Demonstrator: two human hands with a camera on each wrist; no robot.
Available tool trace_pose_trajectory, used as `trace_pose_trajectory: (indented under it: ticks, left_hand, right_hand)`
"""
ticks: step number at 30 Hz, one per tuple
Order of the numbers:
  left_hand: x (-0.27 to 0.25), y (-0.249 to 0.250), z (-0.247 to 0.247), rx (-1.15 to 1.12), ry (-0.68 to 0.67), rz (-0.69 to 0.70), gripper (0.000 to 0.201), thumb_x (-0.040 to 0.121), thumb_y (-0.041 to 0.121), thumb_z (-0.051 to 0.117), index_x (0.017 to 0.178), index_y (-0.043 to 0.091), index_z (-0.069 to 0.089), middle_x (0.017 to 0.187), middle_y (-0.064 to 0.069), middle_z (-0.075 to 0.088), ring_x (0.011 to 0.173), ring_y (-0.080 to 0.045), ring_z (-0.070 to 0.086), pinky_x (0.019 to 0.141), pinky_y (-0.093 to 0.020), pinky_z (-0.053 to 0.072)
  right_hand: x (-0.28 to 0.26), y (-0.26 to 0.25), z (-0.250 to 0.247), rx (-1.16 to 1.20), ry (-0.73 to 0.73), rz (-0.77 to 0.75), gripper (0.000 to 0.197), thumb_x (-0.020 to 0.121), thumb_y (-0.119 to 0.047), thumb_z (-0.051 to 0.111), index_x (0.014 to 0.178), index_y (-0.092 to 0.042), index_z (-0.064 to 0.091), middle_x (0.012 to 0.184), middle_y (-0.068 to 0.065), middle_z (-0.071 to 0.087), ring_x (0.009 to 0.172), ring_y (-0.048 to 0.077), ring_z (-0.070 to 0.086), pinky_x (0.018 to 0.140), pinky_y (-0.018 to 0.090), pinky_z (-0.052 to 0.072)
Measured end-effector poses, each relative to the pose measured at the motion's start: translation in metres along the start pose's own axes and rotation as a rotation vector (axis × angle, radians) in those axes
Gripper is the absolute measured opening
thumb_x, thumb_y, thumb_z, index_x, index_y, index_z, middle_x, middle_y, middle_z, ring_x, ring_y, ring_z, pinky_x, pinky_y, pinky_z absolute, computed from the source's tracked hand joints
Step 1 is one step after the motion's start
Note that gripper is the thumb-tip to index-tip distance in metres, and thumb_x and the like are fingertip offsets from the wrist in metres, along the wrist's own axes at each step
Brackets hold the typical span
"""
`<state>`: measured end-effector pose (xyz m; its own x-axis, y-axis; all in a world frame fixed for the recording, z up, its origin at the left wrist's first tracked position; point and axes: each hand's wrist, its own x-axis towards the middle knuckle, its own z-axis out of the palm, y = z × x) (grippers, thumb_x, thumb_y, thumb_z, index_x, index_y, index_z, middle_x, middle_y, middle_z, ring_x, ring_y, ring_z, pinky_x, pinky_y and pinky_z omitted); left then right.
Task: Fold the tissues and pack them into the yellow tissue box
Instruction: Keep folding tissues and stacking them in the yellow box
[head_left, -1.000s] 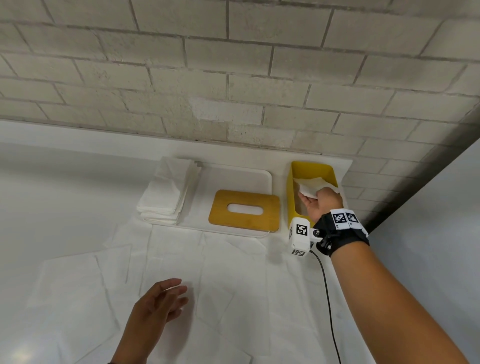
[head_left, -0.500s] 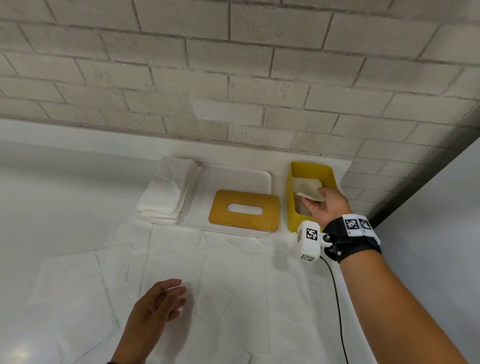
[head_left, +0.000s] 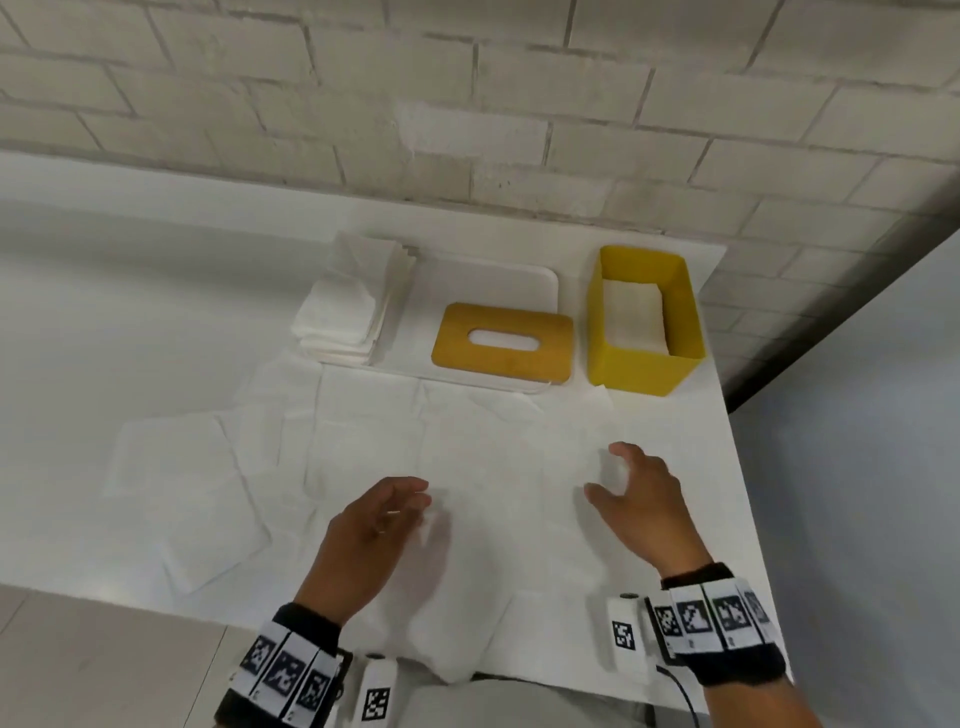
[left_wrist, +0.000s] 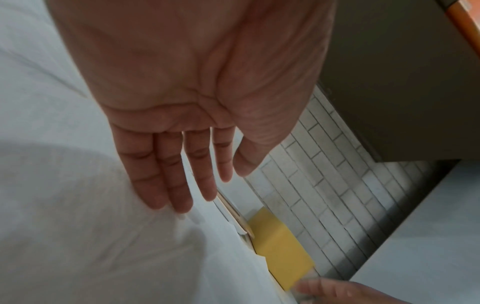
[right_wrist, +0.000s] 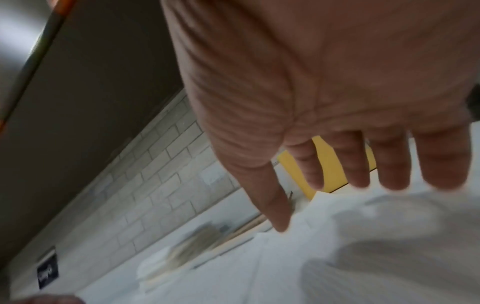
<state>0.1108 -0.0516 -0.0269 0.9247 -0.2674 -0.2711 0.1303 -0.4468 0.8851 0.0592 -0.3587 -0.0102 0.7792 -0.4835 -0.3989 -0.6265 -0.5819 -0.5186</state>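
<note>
Inside, yellow tissue box (head_left: 644, 358) holds white tissue (head_left: 636, 314) (folded flat).

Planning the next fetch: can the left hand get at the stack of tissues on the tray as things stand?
Probably yes. The left hand is open and holds nothing, and the stack of tissues lies uncovered at the left end of the white tray. Only flat tissue sheets lie between them; nothing upright blocks the way.
</note>
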Motion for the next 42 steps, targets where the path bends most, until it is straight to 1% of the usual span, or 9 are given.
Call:
trace_pose_trajectory:
  ticks: [3,10,17,20,22,29,35,39,42]
  left_hand:
    - [-0.008,0.000,0.004,0.083,-0.021,0.020,0.018,0.101,0.029,0.062,0.113,0.041,0.068,0.106,0.027,0.075,0.103,0.006,0.068,0.093,-0.022,0.052]
    - [-0.019,0.003,0.019,0.140,-0.045,0.042,0.019,0.100,0.025,0.064,0.112,0.039,0.069,0.103,0.032,0.073,0.096,0.017,0.065,0.079,0.000,0.044]
    - [-0.023,0.003,0.018,0.132,-0.075,0.044,0.022,0.100,0.019,0.063,0.114,0.036,0.070,0.106,0.028,0.074,0.102,0.015,0.064,0.080,-0.001,0.046]
    - [-0.023,0.003,0.016,0.154,-0.090,0.045,0.023,0.100,0.020,0.063,0.115,0.037,0.069,0.109,0.024,0.074,0.102,0.017,0.063,0.079,0.000,0.045]
    - [-0.022,0.004,0.016,0.150,-0.093,0.050,0.023,0.100,0.019,0.063,0.115,0.036,0.069,0.110,0.023,0.074,0.102,0.017,0.063,0.079,0.000,0.045]
    - [-0.015,0.022,0.020,0.128,-0.093,0.110,0.023,0.100,0.019,0.063,0.118,0.032,0.069,0.112,0.020,0.074,0.104,0.016,0.064,0.079,-0.001,0.046]
    - [-0.013,0.049,0.024,0.038,-0.048,0.250,0.031,0.098,0.024,0.067,0.127,0.034,0.063,0.118,0.023,0.072,0.109,0.005,0.067,0.092,-0.017,0.055]
    - [-0.013,0.069,0.025,-0.094,-0.020,0.383,0.060,0.088,0.037,0.073,0.143,0.036,0.049,0.143,0.024,0.057,0.133,0.001,0.054,0.106,-0.022,0.049]
    - [-0.013,0.086,0.019,-0.154,-0.159,0.408,0.083,0.085,0.043,0.082,0.154,0.035,0.037,0.156,0.025,0.043,0.145,-0.002,0.041,0.114,-0.025,0.038]
  right_hand:
    - [-0.009,0.010,0.005,-0.167,0.117,0.061,0.078,0.089,-0.040,0.070,0.154,-0.024,0.029,0.156,0.010,0.028,0.140,0.036,0.029,0.108,0.048,0.038]
    - [-0.007,0.029,0.006,-0.175,0.058,0.127,0.079,0.083,-0.043,0.075,0.149,-0.028,0.035,0.134,0.009,0.050,0.128,0.034,0.042,0.103,0.047,0.038]
    - [-0.007,0.026,0.013,-0.006,0.096,0.066,0.050,0.086,-0.024,0.071,0.130,-0.031,0.048,0.090,-0.009,0.058,0.102,0.024,0.057,0.098,0.043,0.043]
    - [-0.007,0.028,0.014,0.172,0.100,0.064,0.028,0.083,-0.025,0.075,0.106,-0.017,0.062,0.080,-0.006,0.059,0.087,0.022,0.062,0.080,0.035,0.049]
    - [-0.007,0.028,0.011,0.284,0.095,0.046,0.020,0.084,-0.023,0.075,0.095,-0.009,0.067,0.080,-0.004,0.064,0.083,0.021,0.064,0.072,0.030,0.046]
    - [-0.016,0.013,-0.022,0.656,0.110,-0.093,0.006,0.090,-0.013,0.071,0.096,-0.011,0.070,0.097,0.006,0.077,0.097,0.029,0.071,0.087,0.040,0.056]
    - [-0.033,-0.017,-0.064,0.793,0.242,-0.227,0.010,0.096,-0.018,0.065,0.100,-0.025,0.072,0.093,-0.008,0.076,0.086,0.011,0.071,0.083,0.036,0.057]
    - [-0.055,-0.038,-0.084,0.819,-0.037,-0.395,0.020,0.096,-0.006,0.062,0.105,-0.020,0.073,0.101,0.000,0.077,0.093,0.021,0.072,0.084,0.038,0.058]
    - [-0.070,-0.053,-0.088,0.646,-0.293,-0.513,0.019,0.096,-0.008,0.065,0.108,-0.020,0.074,0.105,0.007,0.077,0.095,0.036,0.072,0.085,0.043,0.055]
